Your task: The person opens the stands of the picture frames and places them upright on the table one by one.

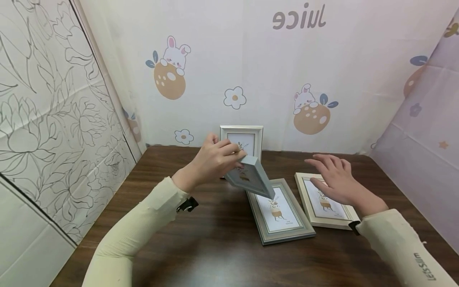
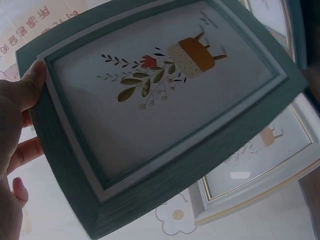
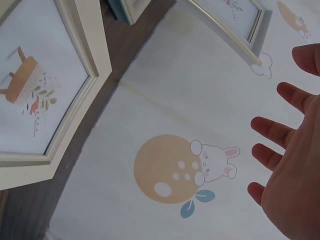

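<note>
My left hand (image 1: 215, 157) grips a blue-green picture frame (image 1: 249, 179) by one edge, tilted above the table. In the left wrist view, the thumb lies on the border of this frame (image 2: 65, 160), and its picture shows a plant in a legged pot. Behind it stands a white frame (image 1: 241, 128), upright near the wall and partly hidden. A grey-green frame (image 1: 277, 211) lies face up below the held one. My right hand (image 1: 333, 181), fingers spread and holding nothing, hovers over a cream frame (image 1: 328, 219) that lies face up. In the right wrist view, that hand (image 3: 295, 145) appears at the right.
The dark wood table (image 1: 201, 247) extends around the frames. At its back hangs a pale curtain (image 1: 269, 79) printed with rabbits, fruit and flowers. A flower-patterned panel (image 1: 53, 119) bounds the left side, and pale cloth (image 1: 426, 147) the right.
</note>
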